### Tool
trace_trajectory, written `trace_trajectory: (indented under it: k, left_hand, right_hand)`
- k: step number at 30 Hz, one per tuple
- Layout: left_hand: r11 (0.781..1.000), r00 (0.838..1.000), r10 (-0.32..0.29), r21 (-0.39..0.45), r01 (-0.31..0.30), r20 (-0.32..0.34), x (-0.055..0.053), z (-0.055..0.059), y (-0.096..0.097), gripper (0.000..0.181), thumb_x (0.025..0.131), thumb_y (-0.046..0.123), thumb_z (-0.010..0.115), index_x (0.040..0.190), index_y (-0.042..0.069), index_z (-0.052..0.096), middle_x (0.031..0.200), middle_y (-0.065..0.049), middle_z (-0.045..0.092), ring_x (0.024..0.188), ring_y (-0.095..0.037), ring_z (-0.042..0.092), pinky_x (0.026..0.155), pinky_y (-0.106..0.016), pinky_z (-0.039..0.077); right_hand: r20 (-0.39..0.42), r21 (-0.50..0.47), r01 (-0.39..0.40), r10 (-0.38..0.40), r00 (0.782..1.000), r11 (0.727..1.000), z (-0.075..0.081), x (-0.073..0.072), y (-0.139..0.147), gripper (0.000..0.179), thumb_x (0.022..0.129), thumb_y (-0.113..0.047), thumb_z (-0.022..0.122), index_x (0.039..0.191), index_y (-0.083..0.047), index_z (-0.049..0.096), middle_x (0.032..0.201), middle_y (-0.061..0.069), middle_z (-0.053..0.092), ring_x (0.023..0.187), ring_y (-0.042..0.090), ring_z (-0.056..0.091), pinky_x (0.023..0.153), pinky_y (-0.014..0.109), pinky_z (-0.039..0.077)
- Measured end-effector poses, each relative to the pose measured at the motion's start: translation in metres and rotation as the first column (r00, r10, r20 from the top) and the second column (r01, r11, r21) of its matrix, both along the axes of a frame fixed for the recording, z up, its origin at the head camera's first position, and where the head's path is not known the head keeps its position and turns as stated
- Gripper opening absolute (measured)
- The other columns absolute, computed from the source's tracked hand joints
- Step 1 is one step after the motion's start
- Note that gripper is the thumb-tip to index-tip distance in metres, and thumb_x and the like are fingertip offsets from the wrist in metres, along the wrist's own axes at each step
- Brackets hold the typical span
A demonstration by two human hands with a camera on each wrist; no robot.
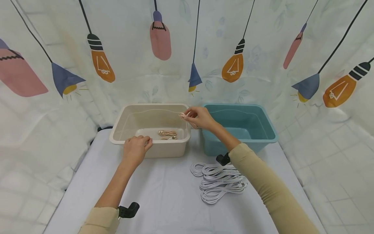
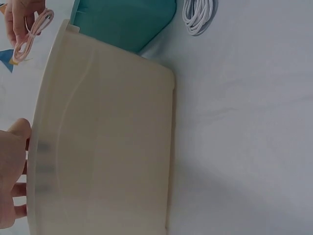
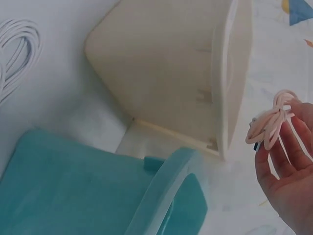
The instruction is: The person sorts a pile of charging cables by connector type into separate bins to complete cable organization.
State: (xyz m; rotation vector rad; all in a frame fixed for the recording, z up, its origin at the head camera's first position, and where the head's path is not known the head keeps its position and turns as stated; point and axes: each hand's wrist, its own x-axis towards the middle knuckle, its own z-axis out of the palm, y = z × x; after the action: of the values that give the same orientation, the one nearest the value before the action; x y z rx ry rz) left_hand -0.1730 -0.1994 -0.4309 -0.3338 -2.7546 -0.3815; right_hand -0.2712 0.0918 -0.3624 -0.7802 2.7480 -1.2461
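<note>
In the head view my right hand [image 1: 201, 118] pinches a coiled pale pink charging cable [image 1: 182, 115], tied into a bundle, above the right end of the beige bin [image 1: 155, 151]. The right wrist view shows the pink loops between thumb and fingertips, with a small plug end below. My left hand [image 1: 135, 148] holds the beige bin's front rim, its fingers hooked over into the bin; faint finger shadows show through the wall in the left wrist view. Inside that bin lie bundled pinkish cables [image 1: 167, 133] with metal plugs.
A teal bin [image 1: 233, 146] stands to the right of the beige one. In front of it, several coiled white cables [image 1: 216, 185] lie in a pile on the white-covered table [image 1: 166, 201]. Behind hangs a curtain [image 1: 128, 42] printed with lamps.
</note>
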Motion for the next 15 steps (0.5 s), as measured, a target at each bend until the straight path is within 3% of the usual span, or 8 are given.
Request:
trace_trajectory:
  k: [9,15]
  left_hand:
    - [1.000,1.000,0.007,0.003,-0.007,-0.006,-0.001,-0.001,0.000,0.020,0.102,0.018,0.066,0.097,0.005,0.079,0.082,-0.013,0.074,0.069,-0.038,0.065,0.072,-0.058,0.055]
    - [1.000,1.000,0.002,0.007,-0.002,-0.018,-0.001,-0.001,0.000,0.019,0.102,0.017,0.066,0.097,0.004,0.079,0.081,-0.014,0.075,0.068,-0.039,0.065,0.071,-0.057,0.056]
  right_hand:
    - [0.044,-0.019,0.012,-0.012,0.999,1.000,0.001,-0.015,-0.017,0.025,0.103,-0.019,0.072,0.121,-0.003,0.073,0.112,0.017,0.077,0.096,0.027,0.073,0.075,0.032,0.057]
    - [0.030,0.018,0.028,-0.029,0.999,0.999,0.006,-0.020,-0.028,0.026,0.103,-0.021,0.072,0.122,-0.003,0.072,0.114,0.017,0.077,0.100,0.028,0.073,0.084,0.036,0.060]
